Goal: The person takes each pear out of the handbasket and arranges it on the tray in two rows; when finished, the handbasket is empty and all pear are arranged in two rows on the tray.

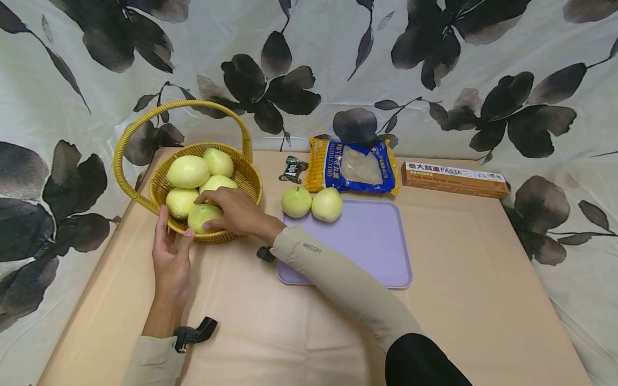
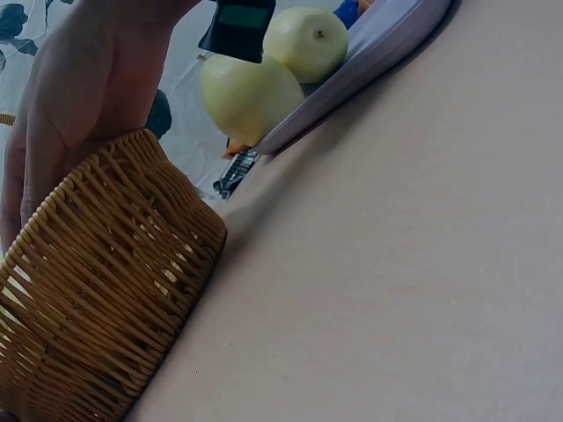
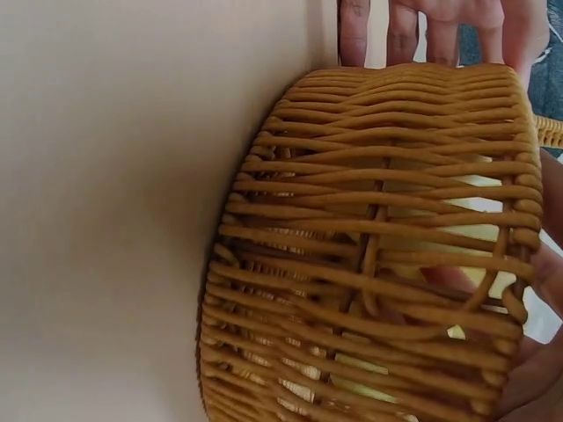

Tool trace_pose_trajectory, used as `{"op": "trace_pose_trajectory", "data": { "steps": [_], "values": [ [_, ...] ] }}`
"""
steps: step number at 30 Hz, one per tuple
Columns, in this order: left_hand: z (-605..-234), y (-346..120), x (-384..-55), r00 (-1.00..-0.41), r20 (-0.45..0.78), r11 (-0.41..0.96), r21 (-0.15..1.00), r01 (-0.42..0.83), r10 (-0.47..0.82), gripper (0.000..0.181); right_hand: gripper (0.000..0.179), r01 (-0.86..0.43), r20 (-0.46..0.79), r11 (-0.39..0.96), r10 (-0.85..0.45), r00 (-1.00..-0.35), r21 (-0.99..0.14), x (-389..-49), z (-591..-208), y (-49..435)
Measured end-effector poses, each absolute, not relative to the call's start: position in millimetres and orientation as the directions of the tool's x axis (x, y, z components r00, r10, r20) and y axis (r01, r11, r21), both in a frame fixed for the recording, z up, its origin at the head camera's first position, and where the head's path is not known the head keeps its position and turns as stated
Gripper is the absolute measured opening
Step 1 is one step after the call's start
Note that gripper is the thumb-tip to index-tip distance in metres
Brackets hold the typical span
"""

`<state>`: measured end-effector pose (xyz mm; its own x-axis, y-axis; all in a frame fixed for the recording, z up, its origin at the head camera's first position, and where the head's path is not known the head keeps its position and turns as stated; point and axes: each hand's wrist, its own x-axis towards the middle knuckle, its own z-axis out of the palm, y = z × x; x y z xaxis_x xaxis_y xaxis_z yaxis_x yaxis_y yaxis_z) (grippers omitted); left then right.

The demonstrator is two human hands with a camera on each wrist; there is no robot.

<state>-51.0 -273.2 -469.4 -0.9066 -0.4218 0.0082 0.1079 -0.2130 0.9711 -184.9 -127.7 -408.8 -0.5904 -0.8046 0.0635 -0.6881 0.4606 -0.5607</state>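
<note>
A yellow wicker basket [image 1: 249,179] with a tall handle stands on the left of the table, several pale green pears [image 1: 188,171] inside. My right hand [image 1: 236,212] reaches over its front rim, thumb and fingers around the nearest pear [image 1: 199,216]. Against the basket's left front side, my left hand [image 1: 171,268] rests with fingers extended upward and thumb by the rim. The right wrist view shows left-hand fingers [image 3: 402,33] along the woven wall, while the weave hides much of the fruit. Two more pears [image 1: 326,205] sit at the back left of a lilac tray [image 1: 372,241].
Behind the tray lies a blue and yellow pasta bag [image 1: 333,163], with a small black packet [image 1: 293,170] to its left. A long orange-brown pasta box [image 1: 454,181] lies at the back right. My right forearm crosses the tray's front part. Floral cloth hangs behind the table.
</note>
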Motion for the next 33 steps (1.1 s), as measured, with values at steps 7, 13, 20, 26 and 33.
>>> {"op": "trace_pose_trajectory", "data": {
  "steps": [7,13,20,26,33],
  "values": [
    [-470,-272,-51,-0.902,0.005,-0.198,0.975,0.1,-0.431,0.08,0.057,-0.726,0.042,0.456,-0.832,-0.553,-0.515,-187,-411,-135],
    [-470,-271,-50,-0.901,-0.003,-0.185,0.979,0.086,-0.434,0.08,0.056,-0.679,0.054,0.455,-0.808,-0.587,-0.576,-187,-410,-129],
    [-468,-270,-49,-0.897,-0.007,-0.188,0.978,0.085,-0.441,0.079,0.056,-0.62,0.104,0.425,-0.766,-0.635,-0.659,-183,-401,-110],
    [-468,-271,-48,-0.897,-0.002,-0.184,0.979,0.089,-0.443,0.078,0.056,-0.584,0.166,0.374,-0.724,-0.67,-0.72,-177,-392,-86],
    [-466,-270,-48,-0.892,-0.006,-0.179,0.98,0.085,-0.452,0.078,0.058,-0.571,0.261,0.313,-0.658,-0.707,-0.758,-171,-379,-53]
  ]
}}
